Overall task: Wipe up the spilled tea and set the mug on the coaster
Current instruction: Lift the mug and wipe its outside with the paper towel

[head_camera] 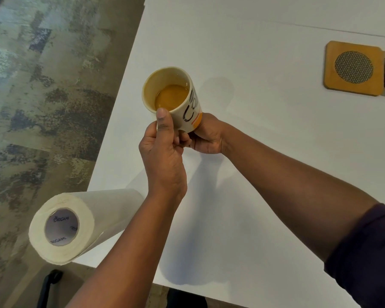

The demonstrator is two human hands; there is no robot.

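At the lower left of the frame a paper towel roll (62,225) lies on its side at the corner of the white desk (265,152), and part of it hangs over the desk edge above the floor (42,85); a small knock from the left forearm can, I think, roll it off. In the centre, the left hand (162,156) pinches the near rim of the mug (176,98) with the thumb on top, while the right hand (206,135) wraps its fingers around the lower part of the mug. The mug is held in the air above the desk and it is tilted, so the tea (171,97) inside gathers toward the lower side. This is the main danger: if the tilt grows, or if one hand lets go before the other has a firm hold, tea can pour over the rim onto the desk or the hands. I cannot see any spilled tea on the desk in this view. At the upper right the square wooden coaster (353,67) lies flat on the desk, well apart from the mug, so the carry across is long enough for the liquid to slosh.
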